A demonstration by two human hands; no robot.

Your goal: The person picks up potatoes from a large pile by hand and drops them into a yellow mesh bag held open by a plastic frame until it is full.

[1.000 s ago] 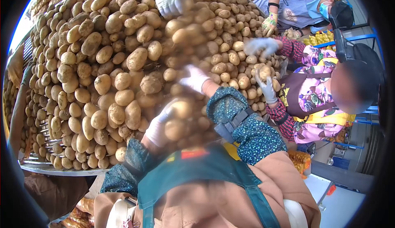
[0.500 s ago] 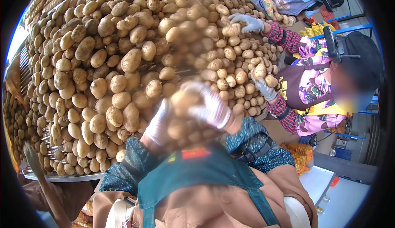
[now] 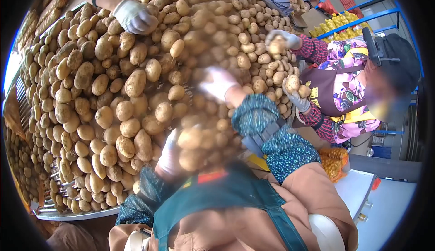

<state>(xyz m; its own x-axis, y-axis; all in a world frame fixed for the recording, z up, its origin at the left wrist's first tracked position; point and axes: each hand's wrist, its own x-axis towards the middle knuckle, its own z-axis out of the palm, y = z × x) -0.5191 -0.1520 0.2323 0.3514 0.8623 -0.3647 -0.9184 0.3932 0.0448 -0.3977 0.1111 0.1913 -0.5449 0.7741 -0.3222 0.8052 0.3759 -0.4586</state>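
Potatoes lie heaped across a wide metal-edged table in front of me. My left hand, in a pale glove, is low near my apron and closed around the side of two potatoes, one above the other. Over the middle of the heap, my right hand reaches forward in a whitish glove. Its fingers are smeared, and I cannot make out whether they grip a potato.
At right, a co-worker in a flowered top holds potatoes in both gloved hands. Another person's gloved hand rests on the heap at upper left. Yellow net bags stand behind, with a white table at lower right.
My right hand has moved away from the left, forward over the heap. The left stays low by the potatoes. A co-worker's hand has come in farther at upper left.
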